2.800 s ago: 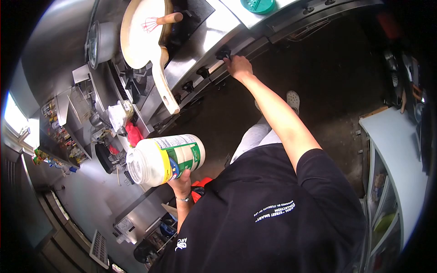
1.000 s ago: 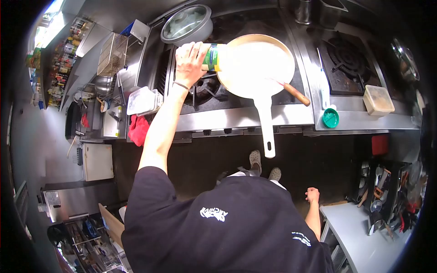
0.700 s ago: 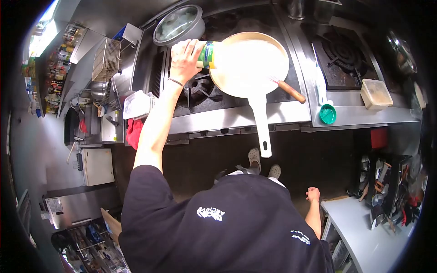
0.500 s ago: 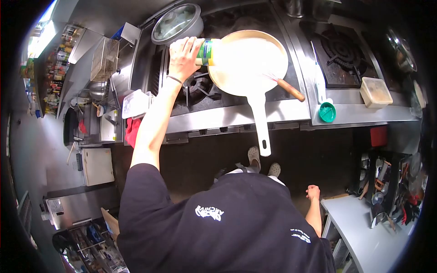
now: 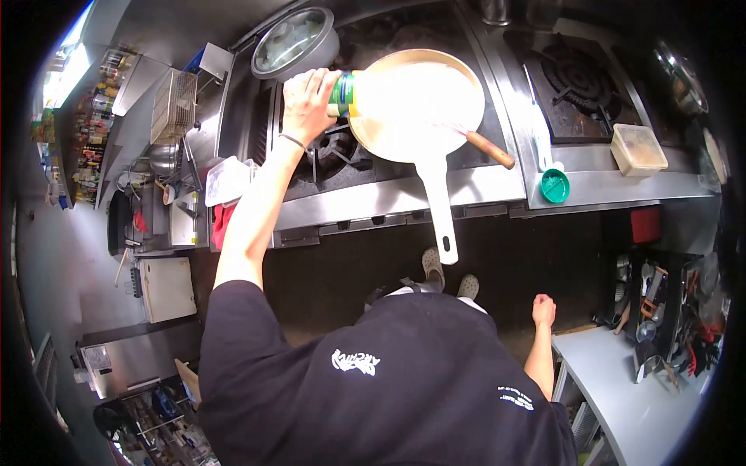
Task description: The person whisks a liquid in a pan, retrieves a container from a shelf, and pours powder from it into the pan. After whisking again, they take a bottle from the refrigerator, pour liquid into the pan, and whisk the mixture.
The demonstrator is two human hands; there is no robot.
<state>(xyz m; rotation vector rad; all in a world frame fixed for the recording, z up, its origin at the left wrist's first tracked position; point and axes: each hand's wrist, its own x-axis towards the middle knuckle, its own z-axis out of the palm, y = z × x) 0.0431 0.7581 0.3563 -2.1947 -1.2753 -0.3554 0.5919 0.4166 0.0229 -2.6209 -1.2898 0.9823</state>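
Head view: left hand (image 5: 307, 105) around smooth plastic jar (image 5: 343, 94) over round pan (image 5: 416, 105).

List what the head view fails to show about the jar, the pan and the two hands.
- Jar: its mouth end melts into glare over the pan; any flow is unreadable.
- Jar label: too small to read.
- Left hand: palm hidden; only its back and fingers show.
- Right hand: small, closed; whether it holds anything is unclear.
- Whisk: wires washed out by glare.

Left hand (image 5: 307, 105) tipping jar (image 5: 347, 94) over pan (image 5: 416, 105); whisk (image 5: 480, 144) inside
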